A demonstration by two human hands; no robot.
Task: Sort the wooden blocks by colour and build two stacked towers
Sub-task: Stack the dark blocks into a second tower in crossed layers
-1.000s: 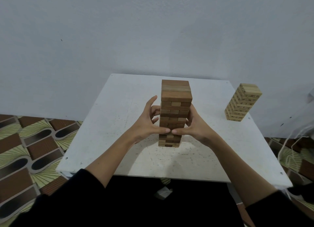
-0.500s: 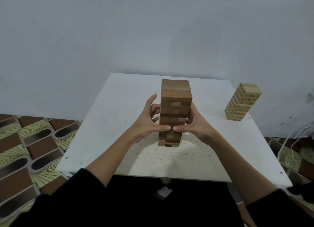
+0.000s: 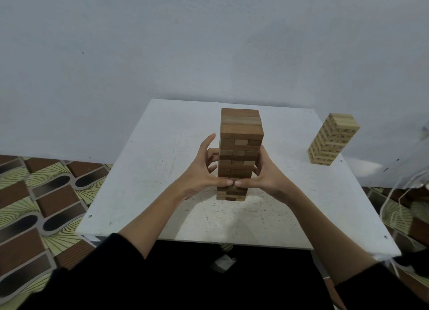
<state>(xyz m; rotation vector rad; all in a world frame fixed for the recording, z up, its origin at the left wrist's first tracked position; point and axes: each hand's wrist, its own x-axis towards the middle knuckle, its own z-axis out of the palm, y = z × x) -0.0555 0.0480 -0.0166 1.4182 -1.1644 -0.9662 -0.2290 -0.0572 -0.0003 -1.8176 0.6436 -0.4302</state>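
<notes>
bare table (image 3: 162,170) left, pale tower (image 3: 332,139) right

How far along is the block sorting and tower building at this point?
Nearly finished. Done: the pale tower stands alone at the table's far right, and no loose blocks show. In hand: left hand and right hand cup the dark tower's sides, thumbs touching. Left: letting go.
</notes>
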